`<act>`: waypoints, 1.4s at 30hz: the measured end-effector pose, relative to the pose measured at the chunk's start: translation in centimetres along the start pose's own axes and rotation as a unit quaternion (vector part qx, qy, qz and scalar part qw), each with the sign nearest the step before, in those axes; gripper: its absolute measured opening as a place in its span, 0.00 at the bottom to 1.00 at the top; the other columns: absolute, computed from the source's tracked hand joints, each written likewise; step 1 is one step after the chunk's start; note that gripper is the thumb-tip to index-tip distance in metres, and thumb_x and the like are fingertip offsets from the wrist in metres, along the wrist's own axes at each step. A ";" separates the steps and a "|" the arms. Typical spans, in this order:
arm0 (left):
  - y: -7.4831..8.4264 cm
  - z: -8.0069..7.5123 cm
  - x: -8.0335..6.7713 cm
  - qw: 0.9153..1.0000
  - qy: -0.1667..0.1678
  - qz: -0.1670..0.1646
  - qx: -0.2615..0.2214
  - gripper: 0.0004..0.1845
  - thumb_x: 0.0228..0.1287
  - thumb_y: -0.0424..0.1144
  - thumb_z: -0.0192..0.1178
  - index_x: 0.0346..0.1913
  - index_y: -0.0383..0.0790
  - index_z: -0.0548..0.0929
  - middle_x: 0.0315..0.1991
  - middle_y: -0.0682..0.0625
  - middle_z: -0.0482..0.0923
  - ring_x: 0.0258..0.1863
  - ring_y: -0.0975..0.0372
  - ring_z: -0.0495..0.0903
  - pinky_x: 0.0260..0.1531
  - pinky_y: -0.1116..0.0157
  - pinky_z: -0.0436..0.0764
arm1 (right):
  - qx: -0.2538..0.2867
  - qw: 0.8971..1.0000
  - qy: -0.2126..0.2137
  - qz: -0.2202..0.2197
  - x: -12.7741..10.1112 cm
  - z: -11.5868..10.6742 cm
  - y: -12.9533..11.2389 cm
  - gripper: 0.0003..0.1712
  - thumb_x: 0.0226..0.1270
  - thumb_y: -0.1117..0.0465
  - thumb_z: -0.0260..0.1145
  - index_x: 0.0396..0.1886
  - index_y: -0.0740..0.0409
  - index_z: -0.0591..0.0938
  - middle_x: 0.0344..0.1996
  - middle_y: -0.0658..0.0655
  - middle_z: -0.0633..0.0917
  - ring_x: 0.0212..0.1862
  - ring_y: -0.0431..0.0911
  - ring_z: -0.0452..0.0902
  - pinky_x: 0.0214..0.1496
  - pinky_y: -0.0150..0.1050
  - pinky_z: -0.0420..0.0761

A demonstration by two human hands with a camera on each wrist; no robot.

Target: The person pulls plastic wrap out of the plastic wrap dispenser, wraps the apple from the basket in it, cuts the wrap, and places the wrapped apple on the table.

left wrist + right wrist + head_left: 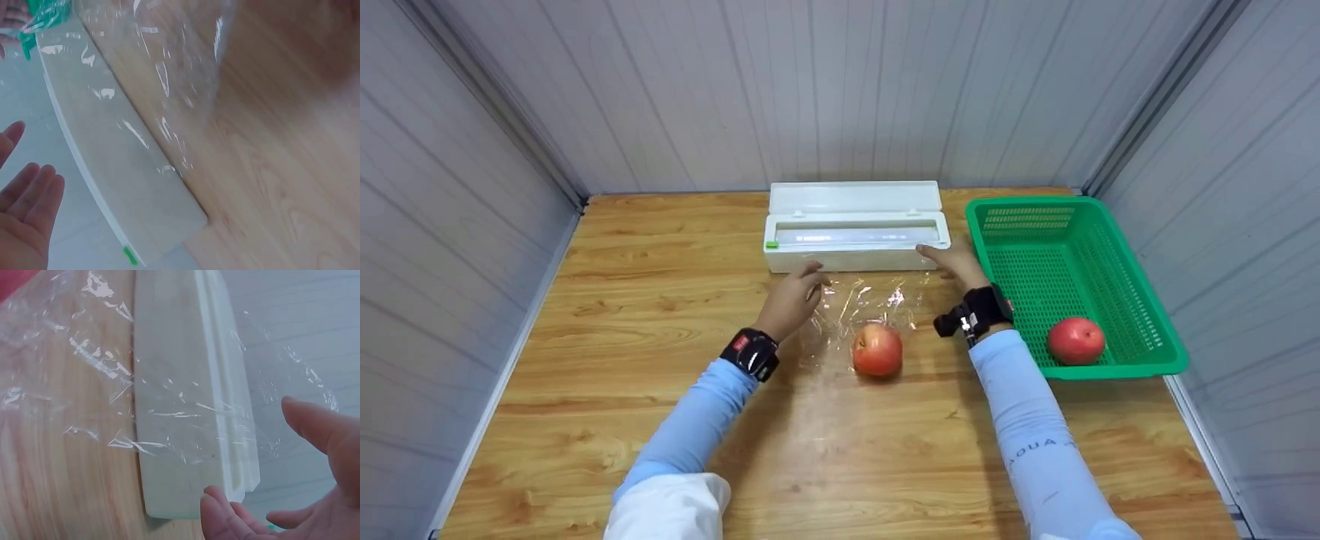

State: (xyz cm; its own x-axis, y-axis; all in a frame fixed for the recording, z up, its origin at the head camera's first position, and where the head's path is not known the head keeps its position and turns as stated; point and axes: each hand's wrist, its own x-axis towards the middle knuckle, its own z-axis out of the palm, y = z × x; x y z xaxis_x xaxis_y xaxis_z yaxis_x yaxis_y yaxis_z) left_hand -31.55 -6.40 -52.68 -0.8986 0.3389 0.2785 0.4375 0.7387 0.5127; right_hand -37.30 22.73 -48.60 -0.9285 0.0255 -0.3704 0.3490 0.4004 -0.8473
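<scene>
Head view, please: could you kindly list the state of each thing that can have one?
Dispenser: lid open, film drawn out.
Film: spread on the table, under one apple.
Apple: on the film, unwrapped.
Second apple: in the basket.
Basket: upright, holds one apple.
Left hand: open, at the film's edge.
Right hand: open, by the dispenser's end.

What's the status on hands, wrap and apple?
Left hand and right hand open at dispenser. Cling film drawn out; apple on it. Nothing obstructing.
</scene>
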 end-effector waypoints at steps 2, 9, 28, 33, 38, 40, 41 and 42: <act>0.5 0.6 -0.3 1.000 -0.007 0.019 -0.007 0.09 0.63 0.30 0.56 0.43 0.36 0.83 0.59 0.39 0.74 0.57 0.48 0.76 0.59 0.55 0.76 | 0.042 0.999 -0.010 0.011 0.0 -0.1 -0.2 0.59 0.65 0.52 0.62 0.73 0.64 0.28 0.73 0.69 0.48 0.65 0.61 0.65 0.65 0.50 0.71; 1.4 2.1 -1.2 0.998 -0.042 0.042 -0.011 0.09 0.63 0.29 0.56 0.43 0.36 0.83 0.58 0.38 0.74 0.57 0.46 0.75 0.60 0.53 0.74 | 0.125 0.990 -0.026 0.063 0.2 -0.7 -0.6 0.61 0.66 0.51 0.61 0.72 0.52 0.21 0.75 0.60 0.47 0.51 0.46 0.68 0.66 0.40 0.68; 4.3 3.3 -2.4 0.989 -0.141 0.045 -0.028 0.27 0.61 0.47 0.63 0.61 0.41 0.73 0.64 0.42 0.68 0.63 0.51 0.70 0.65 0.54 0.69 | -0.159 0.971 0.000 -0.179 -0.1 3.0 3.4 0.18 0.63 0.61 0.63 0.49 0.68 0.77 0.48 0.68 0.81 0.50 0.58 0.77 0.55 0.48 0.78; 5.4 4.1 -2.4 0.984 -0.169 0.044 -0.041 0.36 0.54 0.47 0.68 0.63 0.36 0.70 0.62 0.41 0.68 0.61 0.51 0.71 0.63 0.56 0.72 | -0.250 0.947 -0.083 -0.183 -3.5 4.4 4.3 0.15 0.66 0.62 0.60 0.47 0.69 0.77 0.47 0.69 0.81 0.47 0.58 0.78 0.47 0.47 0.81; 5.8 4.9 -2.8 0.981 -0.187 0.034 -0.041 0.40 0.49 0.47 0.72 0.62 0.32 0.69 0.60 0.41 0.69 0.56 0.52 0.74 0.58 0.57 0.75 | -0.247 0.940 -0.126 -0.201 -3.5 5.0 5.8 0.17 0.67 0.61 0.59 0.48 0.71 0.78 0.49 0.70 0.81 0.51 0.61 0.77 0.55 0.51 0.78; 5.9 5.2 -3.1 0.981 -0.188 0.038 -0.033 0.41 0.48 0.48 0.72 0.63 0.33 0.68 0.60 0.41 0.68 0.57 0.51 0.73 0.59 0.56 0.75 | -0.243 0.941 -0.130 -0.197 -3.5 5.2 5.9 0.18 0.67 0.60 0.61 0.49 0.70 0.78 0.49 0.69 0.81 0.53 0.61 0.77 0.57 0.52 0.77; 5.9 5.3 -3.2 0.981 -0.189 0.042 -0.028 0.41 0.48 0.48 0.72 0.64 0.33 0.68 0.61 0.40 0.68 0.58 0.51 0.73 0.60 0.56 0.74 | -0.243 0.942 -0.132 -0.191 -3.5 5.2 5.9 0.18 0.66 0.60 0.61 0.49 0.69 0.78 0.50 0.69 0.81 0.53 0.61 0.77 0.57 0.52 0.77; 6.0 5.4 -3.3 0.981 -0.190 0.046 -0.023 0.42 0.49 0.48 0.72 0.65 0.34 0.67 0.62 0.40 0.68 0.59 0.51 0.72 0.61 0.55 0.74 | -0.247 0.942 -0.132 -0.186 -3.5 5.2 6.0 0.18 0.66 0.60 0.61 0.50 0.68 0.78 0.50 0.68 0.81 0.53 0.61 0.77 0.58 0.52 0.77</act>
State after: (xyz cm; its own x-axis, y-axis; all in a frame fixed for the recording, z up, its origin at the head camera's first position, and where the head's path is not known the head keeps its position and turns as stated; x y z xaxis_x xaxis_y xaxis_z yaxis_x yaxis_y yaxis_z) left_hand -26.19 0.05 -54.94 -0.7992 0.6011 0.0071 0.5099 0.6716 0.5376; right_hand -31.33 20.25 -54.40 -0.8882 -0.4034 -0.2197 -0.1567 0.7156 -0.6807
